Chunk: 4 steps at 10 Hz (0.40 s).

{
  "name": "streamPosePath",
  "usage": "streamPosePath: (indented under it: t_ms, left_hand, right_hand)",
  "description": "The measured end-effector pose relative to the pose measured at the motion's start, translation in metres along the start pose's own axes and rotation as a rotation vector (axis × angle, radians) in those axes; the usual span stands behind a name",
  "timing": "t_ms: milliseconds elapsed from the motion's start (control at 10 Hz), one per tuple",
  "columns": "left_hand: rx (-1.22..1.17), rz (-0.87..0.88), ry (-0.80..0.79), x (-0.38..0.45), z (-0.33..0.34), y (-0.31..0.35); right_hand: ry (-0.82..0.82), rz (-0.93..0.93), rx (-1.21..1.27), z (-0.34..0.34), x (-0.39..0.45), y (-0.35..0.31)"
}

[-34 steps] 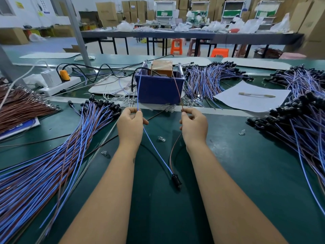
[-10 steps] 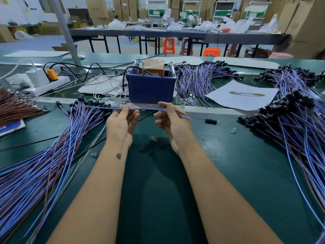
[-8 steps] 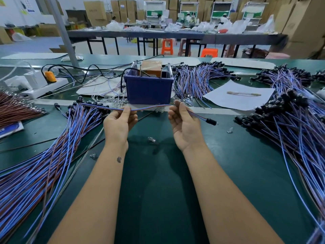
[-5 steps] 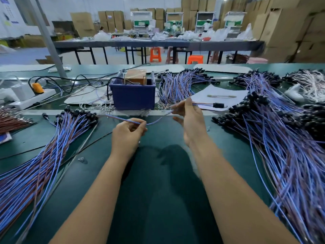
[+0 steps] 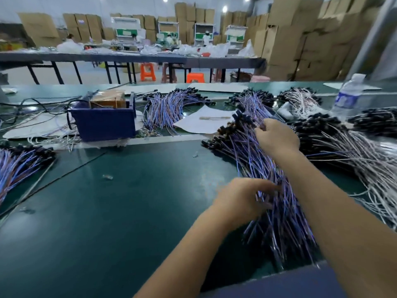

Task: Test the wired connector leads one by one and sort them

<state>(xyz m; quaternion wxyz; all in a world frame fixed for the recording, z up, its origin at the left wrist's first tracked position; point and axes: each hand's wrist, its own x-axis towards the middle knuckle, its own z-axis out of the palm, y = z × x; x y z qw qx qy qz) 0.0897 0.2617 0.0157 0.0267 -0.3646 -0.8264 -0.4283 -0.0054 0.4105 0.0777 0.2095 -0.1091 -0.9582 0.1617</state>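
Both of my hands are over the pile of blue-and-brown connector leads on the right of the green mat. My right hand sits at the pile's far end by the black connectors, fingers curled, pinching a lead there. Nearer to me, my left hand reaches into the middle of the wires; it is blurred and its grip is unclear. Another pile of the same leads lies at the left edge. The blue tester box stands at the back centre-left.
Behind the box lies a further bundle of blue leads beside a white sheet with a pen. Piles of black-ended white leads spread to the right. A water bottle stands far right. Loose cables lie back left.
Both hands carried the single lead from in front of the blue box over to the right pile. My view turned right with them.
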Motion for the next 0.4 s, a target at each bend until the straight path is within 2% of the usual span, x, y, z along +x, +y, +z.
streamPosePath:
  t_ms: [100, 200, 300, 400]
  left_hand:
    - [0.056, 0.004, -0.098, 0.001, 0.006, -0.002]
    - [0.001, -0.026, -0.013, -0.009, -0.01, -0.011]
    - [0.051, -0.11, 0.088, -0.023, -0.045, -0.034]
    - [0.148, -0.308, 0.274, -0.05, -0.09, -0.067]
  right_hand:
    - [-0.043, -0.013, -0.115, 0.002, -0.001, 0.014]
    - [-0.107, 0.011, -0.167, 0.008, -0.005, 0.016]
    - [-0.008, -0.029, -0.064, 0.005, -0.005, -0.008]
    - [0.208, -0.178, 0.498, -0.033, -0.001, -0.044]
